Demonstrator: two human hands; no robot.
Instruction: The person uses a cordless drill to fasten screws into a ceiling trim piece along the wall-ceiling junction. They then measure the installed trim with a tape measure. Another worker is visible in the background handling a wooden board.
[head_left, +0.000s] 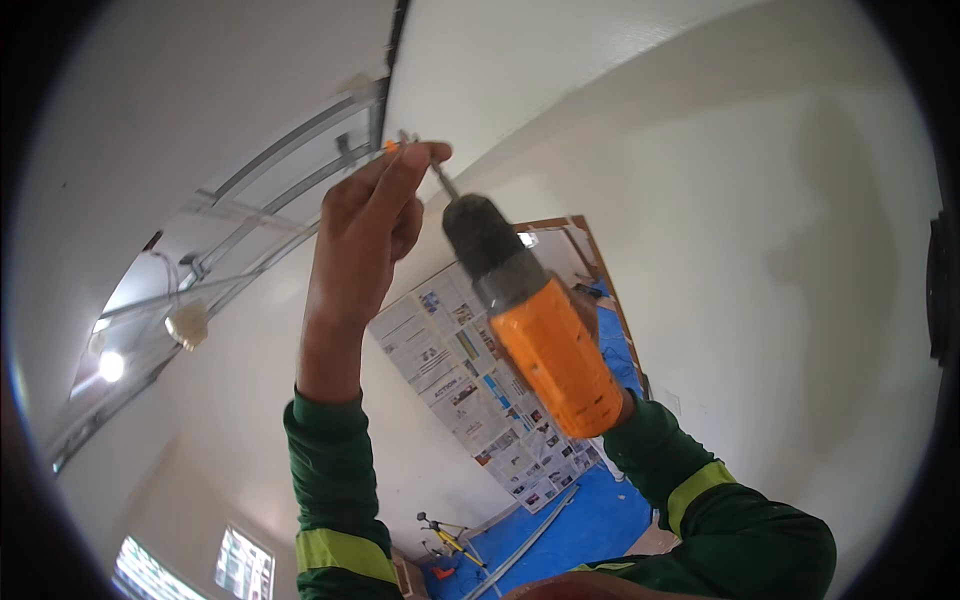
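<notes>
Raised in front of me, an orange and black power drill (555,355) points up and to the left. My right hand (583,312) grips it from behind, mostly hidden by the drill body. From its black chuck (480,235) a thin metal bit (442,180) reaches up to the fingers of my left hand (368,225). Those fingers are pinched together at the bit's tip. Between them shows a small grey metal piece (404,136) with a spot of orange beside it, too small to name. Both arms wear green sleeves with yellow-green bands.
Overhead at left, an opening in the ceiling bares metal framing (290,185) and a lit bulb (112,366). A pale wall (720,250) rises on the right. Newspaper sheets (470,390) cover a panel below. Blue sheeting (560,545) lies on the floor with a yellow-black tripod-like stand (452,540).
</notes>
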